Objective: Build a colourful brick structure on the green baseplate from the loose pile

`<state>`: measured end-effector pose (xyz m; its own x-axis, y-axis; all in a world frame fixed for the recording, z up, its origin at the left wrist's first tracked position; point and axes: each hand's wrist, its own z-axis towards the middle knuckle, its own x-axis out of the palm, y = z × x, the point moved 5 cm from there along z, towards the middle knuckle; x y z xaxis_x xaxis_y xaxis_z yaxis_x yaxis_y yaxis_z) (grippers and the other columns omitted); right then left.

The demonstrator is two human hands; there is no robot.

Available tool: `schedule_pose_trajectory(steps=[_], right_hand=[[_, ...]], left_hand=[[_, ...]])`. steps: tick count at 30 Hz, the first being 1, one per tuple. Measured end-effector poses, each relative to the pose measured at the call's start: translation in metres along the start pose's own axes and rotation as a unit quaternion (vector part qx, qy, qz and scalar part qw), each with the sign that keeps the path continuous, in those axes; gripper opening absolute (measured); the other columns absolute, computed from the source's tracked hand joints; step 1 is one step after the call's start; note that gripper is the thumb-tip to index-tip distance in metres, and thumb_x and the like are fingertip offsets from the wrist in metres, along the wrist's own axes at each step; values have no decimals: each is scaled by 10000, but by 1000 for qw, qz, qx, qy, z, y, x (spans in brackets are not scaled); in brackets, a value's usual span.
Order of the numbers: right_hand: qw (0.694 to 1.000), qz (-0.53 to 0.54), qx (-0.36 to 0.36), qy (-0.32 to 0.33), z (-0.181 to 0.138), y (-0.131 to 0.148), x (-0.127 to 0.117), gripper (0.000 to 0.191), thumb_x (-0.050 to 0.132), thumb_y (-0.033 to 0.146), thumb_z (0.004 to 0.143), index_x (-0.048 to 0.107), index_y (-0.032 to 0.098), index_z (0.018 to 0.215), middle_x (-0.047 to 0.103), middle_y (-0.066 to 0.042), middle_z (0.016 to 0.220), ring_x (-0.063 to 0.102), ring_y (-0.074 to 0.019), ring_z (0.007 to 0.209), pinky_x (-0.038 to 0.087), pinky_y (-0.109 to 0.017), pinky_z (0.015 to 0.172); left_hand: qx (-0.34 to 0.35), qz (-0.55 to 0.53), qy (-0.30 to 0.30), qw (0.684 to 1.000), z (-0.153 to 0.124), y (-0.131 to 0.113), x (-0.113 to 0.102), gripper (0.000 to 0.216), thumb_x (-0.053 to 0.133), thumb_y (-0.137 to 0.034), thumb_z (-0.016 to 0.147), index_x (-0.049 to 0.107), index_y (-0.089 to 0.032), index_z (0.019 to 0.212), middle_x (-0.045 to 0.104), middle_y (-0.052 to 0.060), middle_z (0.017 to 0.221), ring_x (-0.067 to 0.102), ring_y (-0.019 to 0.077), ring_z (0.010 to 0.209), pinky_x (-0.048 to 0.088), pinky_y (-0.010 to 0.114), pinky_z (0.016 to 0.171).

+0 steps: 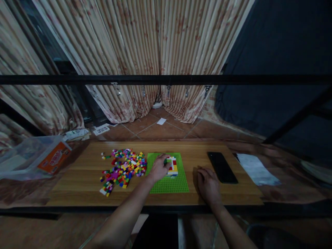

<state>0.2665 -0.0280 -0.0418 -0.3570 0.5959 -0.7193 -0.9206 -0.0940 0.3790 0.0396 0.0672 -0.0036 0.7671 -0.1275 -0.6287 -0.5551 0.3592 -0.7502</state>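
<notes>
My left hand (158,167) reaches over a green studded baseplate (183,185), its fingers closed in a pinch. A small dark green toy brick (165,161) shows at the fingertips, partly hidden by them. Right beside these fingers, a low build of white, red, yellow and blue bricks (174,168) stands on the baseplate. My right hand (209,186) rests on the wooden table, to the right of the baseplate, with its fingers curled in and nothing visible in them.
Many loose coloured bricks (124,167) lie spread left of the baseplate. A black phone-like slab (222,167) lies to the right of my right hand. Beyond the table are a clear plastic tub (28,155) at left and white paper (256,169) at right. A dark bar (160,80) crosses ahead.
</notes>
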Motion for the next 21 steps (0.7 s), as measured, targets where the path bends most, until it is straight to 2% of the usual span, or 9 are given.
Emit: schedule_pose_trajectory(steps=[9,17,21], right_hand=[[1000,-28,3,7,2,1,-2,258,456,265,885,692,161,911,659,-129,955,564,-250,905,472,-384,828],[998,-56,12,11,4,3,-4,247,463,249,869,688,160,914,649,-121,923,559,-239,865,469,-371,834],[998,-65,16,19,4,1,-5,258,458,273,876,684,160,930,646,-120,925,558,-239,863,469,-378,830]], left_hand=[[48,-54,33,997,-58,-15,7,307,553,-163,796,620,-199,1094,605,61,1089,554,194,1078,453,342,967],[50,-100,28,993,-60,-15,4,336,587,-177,792,612,-217,1125,605,51,1119,556,196,1087,447,361,981],[33,-148,-1,988,-59,-13,5,242,531,-247,865,636,-216,1081,632,49,1074,583,185,1044,457,358,963]])
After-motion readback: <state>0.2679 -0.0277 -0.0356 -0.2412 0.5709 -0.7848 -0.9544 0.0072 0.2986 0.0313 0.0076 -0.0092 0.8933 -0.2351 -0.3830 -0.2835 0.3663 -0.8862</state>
